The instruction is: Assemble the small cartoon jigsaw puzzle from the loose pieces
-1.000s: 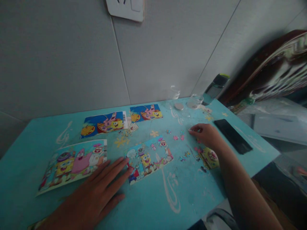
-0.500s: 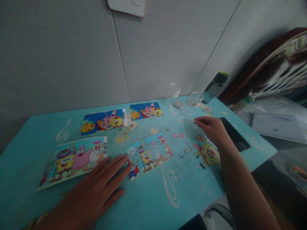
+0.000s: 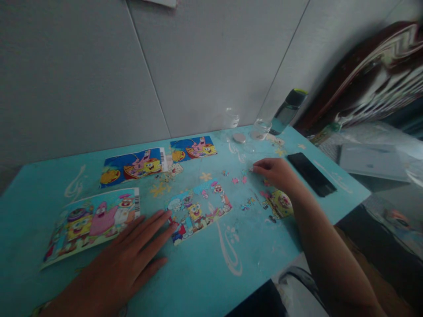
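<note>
One blue-green counter [image 3: 198, 277] spreads across the lower view. On it the left hand [image 3: 127, 259] lies palm down, fingers long and slightly parted, grasping nothing, its fingertips at the left edge of the partly filled puzzle [image 3: 195, 212]. The right hand [image 3: 274, 171] is nearly closed: thumb and forefinger pinch a small piece [image 3: 250, 170]. Flat near the counter's middle, the puzzle has its long axis slanting from near left to far right, its figures upright toward the person.

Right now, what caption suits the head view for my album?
Left hand at the edge of a part-built puzzle; right hand pinching a small piece.
</note>
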Demonstrator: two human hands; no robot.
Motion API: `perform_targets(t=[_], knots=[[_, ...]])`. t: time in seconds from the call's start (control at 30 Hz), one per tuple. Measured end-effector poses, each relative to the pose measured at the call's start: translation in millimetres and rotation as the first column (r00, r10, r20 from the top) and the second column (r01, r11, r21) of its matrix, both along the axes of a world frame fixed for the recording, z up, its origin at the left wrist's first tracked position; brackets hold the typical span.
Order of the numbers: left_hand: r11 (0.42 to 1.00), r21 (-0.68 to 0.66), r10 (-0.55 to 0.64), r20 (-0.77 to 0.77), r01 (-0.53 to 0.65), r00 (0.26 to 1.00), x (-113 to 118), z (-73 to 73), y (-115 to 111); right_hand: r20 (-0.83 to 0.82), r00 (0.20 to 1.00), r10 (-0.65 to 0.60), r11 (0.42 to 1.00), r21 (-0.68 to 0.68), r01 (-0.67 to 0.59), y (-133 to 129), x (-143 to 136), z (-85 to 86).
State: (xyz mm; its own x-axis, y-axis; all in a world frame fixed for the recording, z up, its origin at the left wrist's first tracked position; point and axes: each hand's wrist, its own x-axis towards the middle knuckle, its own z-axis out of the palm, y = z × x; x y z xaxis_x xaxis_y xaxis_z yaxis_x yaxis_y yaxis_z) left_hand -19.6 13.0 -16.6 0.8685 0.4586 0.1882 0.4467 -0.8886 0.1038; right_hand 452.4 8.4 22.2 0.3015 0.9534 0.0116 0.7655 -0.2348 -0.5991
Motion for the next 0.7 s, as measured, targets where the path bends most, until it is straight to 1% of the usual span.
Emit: perform_targets(t=[0.1,0.17,0.27,0.4,0.47,0.63,0.7], knots=[[1.000,0.018,0.000,-0.013,0.000,1.000,1.1,3.1,-0.6,0.029,1.000,0.006,1.000,0.013,-0.006,0.5,-6.9,2.9],[0.999,0.035,-0.004,-0.027,0.005,1.000,2.1,5.4,-0.8,0.099,0.995,0.017,0.999,0.042,-0.022,0.8,-14.3,4.0],[0.998,0.059,-0.012,-0.042,0.015,0.999,3.4,7.3,-1.0,0.208,0.976,0.061,0.992,0.095,-0.082,0.4,-27.7,3.9],[0.999,0.052,-0.008,-0.039,0.010,0.999,4.1,6.6,-1.7,0.232,0.967,0.104,0.975,0.170,-0.145,-1.6,-41.6,4.5],[0.999,0.051,-0.009,-0.037,0.010,0.999,3.8,5.3,-2.1,0.210,0.975,0.078,0.971,0.205,-0.122,-2.6,-43.7,6.2],[1.000,0.027,0.000,-0.012,0.000,1.000,3.0,3.5,-2.7,0.101,0.993,-0.068,0.951,0.307,0.034,-4.5,-38.8,9.8],[1.000,0.029,-0.005,-0.005,0.005,1.000,3.4,4.3,-2.9,0.061,0.994,-0.088,0.943,0.326,0.063,-4.6,-36.8,9.6]])
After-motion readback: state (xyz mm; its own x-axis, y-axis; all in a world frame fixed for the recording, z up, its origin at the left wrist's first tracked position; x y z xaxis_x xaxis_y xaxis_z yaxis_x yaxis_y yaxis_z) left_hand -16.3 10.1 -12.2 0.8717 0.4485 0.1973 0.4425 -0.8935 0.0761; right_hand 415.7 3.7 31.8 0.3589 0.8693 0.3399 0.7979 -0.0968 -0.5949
